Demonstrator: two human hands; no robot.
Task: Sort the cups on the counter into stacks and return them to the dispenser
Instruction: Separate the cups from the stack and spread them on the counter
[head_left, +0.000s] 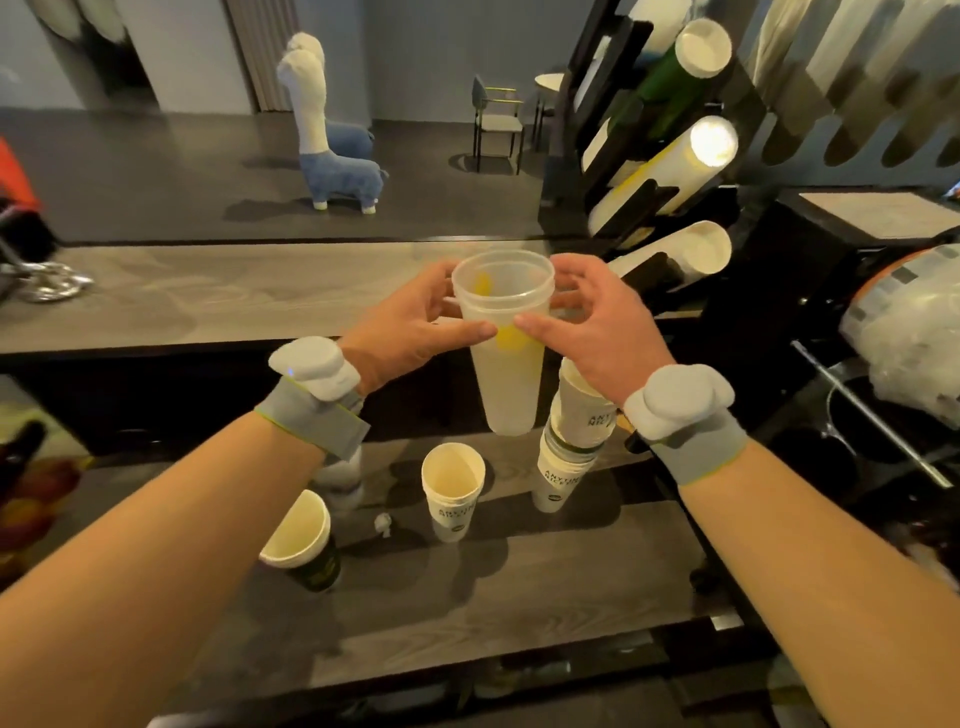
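Observation:
A tall stack of translucent plastic cups (508, 384) with a yellow mark hangs upright above the counter (519, 597). My left hand (410, 327) and my right hand (597, 332) both grip it near its rim. Below stand a white paper cup stack (453, 493), a white cup with a dark green band (304, 540) at the left, and a taller leaning stack of white printed cups (571, 441) under my right wrist. The black dispenser rack (660, 202) at the upper right holds slanted columns of white cups.
A small crumpled scrap (383, 525) lies on the counter between the cups. A raised wooden ledge (208, 296) runs behind my hands. Dark equipment and a plastic-wrapped bundle (904, 338) crowd the right side. Fruit-coloured objects (31, 499) sit at the far left.

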